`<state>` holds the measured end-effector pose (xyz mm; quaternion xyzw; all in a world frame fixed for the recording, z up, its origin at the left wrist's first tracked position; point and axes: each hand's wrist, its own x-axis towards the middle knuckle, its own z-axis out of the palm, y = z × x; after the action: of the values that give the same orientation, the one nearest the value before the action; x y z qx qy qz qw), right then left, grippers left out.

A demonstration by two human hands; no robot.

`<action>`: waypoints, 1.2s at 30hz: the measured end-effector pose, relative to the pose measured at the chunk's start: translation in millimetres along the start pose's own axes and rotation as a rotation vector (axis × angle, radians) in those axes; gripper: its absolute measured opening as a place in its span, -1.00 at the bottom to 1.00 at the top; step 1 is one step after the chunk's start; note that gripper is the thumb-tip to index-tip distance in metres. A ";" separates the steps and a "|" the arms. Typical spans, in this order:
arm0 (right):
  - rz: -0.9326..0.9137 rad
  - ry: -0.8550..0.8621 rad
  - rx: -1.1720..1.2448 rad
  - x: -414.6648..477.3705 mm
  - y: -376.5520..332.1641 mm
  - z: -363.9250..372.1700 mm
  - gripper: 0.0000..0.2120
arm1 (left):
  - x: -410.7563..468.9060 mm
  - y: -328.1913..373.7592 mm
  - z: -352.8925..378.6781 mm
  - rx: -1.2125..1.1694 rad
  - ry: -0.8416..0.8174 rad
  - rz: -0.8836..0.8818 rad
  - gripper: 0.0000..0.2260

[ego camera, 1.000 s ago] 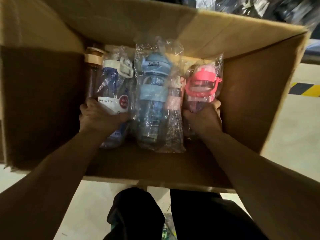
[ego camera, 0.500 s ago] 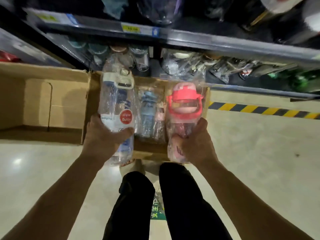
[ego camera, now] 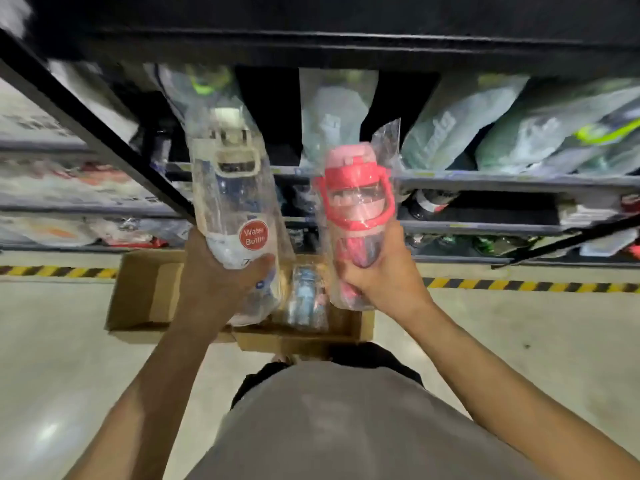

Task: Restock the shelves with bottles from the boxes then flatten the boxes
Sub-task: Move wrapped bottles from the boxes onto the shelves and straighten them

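Left grip (ego camera: 214, 282): 1 clear bottle (ego camera: 235, 202) | right grip (ego camera: 384, 275): 1 pink bottle (ego camera: 356, 206)

A stockroom or shop: metal shelves (ego camera: 485, 178) crammed with bagged bottles (ego camera: 460, 123), a cardboard box (ego camera: 145, 292) on concrete floor (ego camera: 69, 341), hazard tape (ego camera: 519, 285).

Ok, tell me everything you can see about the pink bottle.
The pink bottle looks like see-through plastic with a coral-pink lid and loop handle, sealed in a crinkly clear bag. It is roughly upright, lid up, in front of the shelves. The right hand grips its lower half through the bag; nothing else visibly touches it.
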<state>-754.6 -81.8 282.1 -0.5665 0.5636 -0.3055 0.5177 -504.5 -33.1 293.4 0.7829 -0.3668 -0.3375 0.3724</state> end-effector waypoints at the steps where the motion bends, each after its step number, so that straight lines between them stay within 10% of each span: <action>1: -0.045 -0.012 -0.009 -3.1 -16.2 -6.0 -0.30 | -5.5 14.9 -11.1 -0.014 0.018 0.041 -0.32; 13: -0.437 -0.051 -0.055 20.4 -168.3 -28.7 -0.15 | -1.4 129.2 -102.3 -0.277 0.194 0.414 -0.30; 25: -0.511 0.072 0.051 101.4 -246.8 49.4 -0.14 | 129.1 157.9 -155.2 -0.264 0.137 0.462 -0.05; 36: -0.513 0.174 0.053 171.5 -270.4 90.5 -0.03 | 207.6 181.5 -154.2 -0.280 0.095 0.523 -0.23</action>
<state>-552.8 -270.0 468.1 -0.6488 0.4358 -0.4887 0.3877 -335.0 -235.0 467.5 0.6176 -0.4880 -0.2407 0.5678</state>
